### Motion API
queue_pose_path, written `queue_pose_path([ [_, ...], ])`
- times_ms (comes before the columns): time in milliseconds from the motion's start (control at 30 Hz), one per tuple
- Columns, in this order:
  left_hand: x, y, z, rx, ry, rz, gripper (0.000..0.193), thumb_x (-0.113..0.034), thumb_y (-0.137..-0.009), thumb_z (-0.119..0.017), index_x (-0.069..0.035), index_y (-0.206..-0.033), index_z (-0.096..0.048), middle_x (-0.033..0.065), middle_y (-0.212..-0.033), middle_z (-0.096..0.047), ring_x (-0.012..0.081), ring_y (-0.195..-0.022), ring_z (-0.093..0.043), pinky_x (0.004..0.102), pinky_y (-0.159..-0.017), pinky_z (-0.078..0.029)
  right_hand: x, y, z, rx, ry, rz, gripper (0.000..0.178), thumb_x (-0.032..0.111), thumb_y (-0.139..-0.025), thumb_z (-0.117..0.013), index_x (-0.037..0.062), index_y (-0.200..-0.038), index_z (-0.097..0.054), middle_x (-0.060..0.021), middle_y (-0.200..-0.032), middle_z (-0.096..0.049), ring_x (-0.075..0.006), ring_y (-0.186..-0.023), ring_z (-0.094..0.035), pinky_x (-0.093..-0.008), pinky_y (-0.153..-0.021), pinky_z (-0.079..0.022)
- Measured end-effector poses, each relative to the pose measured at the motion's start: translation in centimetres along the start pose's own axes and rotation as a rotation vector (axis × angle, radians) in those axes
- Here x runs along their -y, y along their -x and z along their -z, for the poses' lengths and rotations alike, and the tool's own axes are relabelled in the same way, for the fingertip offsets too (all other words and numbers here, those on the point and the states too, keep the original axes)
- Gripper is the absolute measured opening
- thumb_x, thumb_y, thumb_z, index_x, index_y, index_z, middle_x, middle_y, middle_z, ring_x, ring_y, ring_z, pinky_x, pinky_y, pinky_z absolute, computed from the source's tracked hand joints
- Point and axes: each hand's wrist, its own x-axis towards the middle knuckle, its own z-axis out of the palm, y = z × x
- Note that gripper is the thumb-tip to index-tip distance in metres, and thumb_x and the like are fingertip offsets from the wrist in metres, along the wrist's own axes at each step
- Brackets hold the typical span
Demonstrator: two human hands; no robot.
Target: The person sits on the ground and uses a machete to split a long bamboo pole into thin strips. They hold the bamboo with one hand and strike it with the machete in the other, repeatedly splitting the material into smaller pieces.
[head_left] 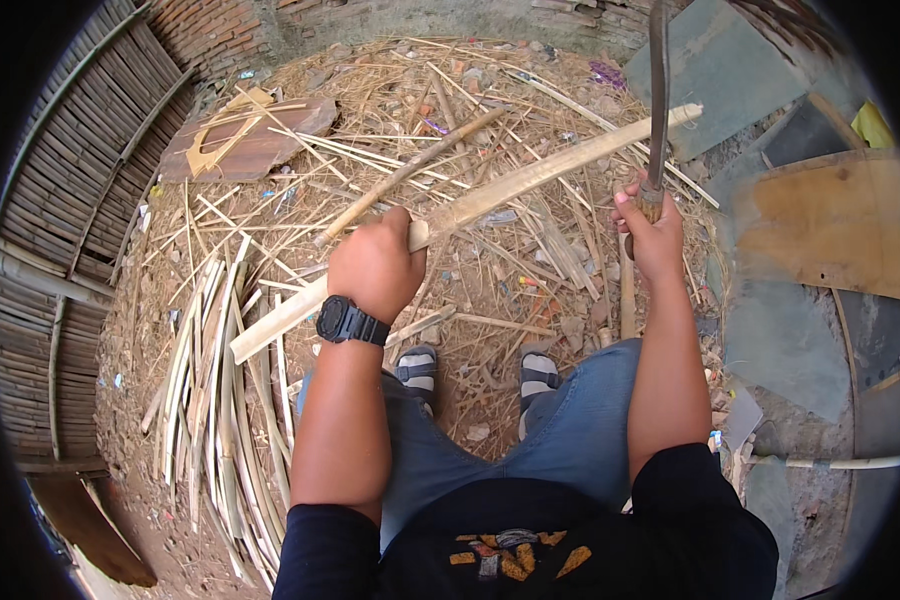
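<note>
My left hand (378,262) is closed around a long, pale split bamboo slat (560,163), which slants from lower left to upper right in front of me. A black watch (350,320) sits on that wrist. In my right hand (654,240) I grip the handle of a machete (658,100), its dark blade pointing up and away. The blade crosses in front of the slat near its far end; whether they touch, I cannot tell.
Thin bamboo strips (205,370) lie piled at my left. A bamboo pole (410,175) rests on the littered ground ahead. Beyond it lies a brown board (240,140). Grey sheets (715,75) and a tan panel (820,225) line the right. My sandalled feet (417,372) are below.
</note>
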Motion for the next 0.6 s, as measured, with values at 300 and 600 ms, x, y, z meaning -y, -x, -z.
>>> queue_pose_path([
  [300, 2.7, -2.5, -0.5, 0.089, 0.144, 0.068, 0.022, -0.025, -0.082, -0.070, -0.006, -0.090, -0.064, 0.0195, -0.083, -0.070, 0.0391, -0.078, -0.069, 0.0503, -0.069, -0.055, 3.7, 4.6, -5.4, 0.384, 0.832, 0.431, 0.037, 0.031, -0.087, -0.075, 0.0071, -0.112, -0.062, -0.0207, -0.088, -0.069, -0.0406, -0.082, -0.068, -0.0476, -0.070, -0.052],
  [600, 4.0, -1.8, 0.6, 0.008, 0.208, 0.018, 0.022, -0.027, -0.081, -0.071, -0.008, -0.091, -0.068, 0.0181, -0.084, -0.070, 0.0380, -0.078, -0.069, 0.0493, -0.068, -0.055, 5.8, 3.3, -5.2, 0.190, 0.818, 0.241, 0.030, 0.031, -0.087, -0.073, 0.0072, -0.102, -0.061, -0.0189, -0.083, -0.069, -0.0405, -0.079, -0.068, -0.0489, -0.070, -0.052],
])
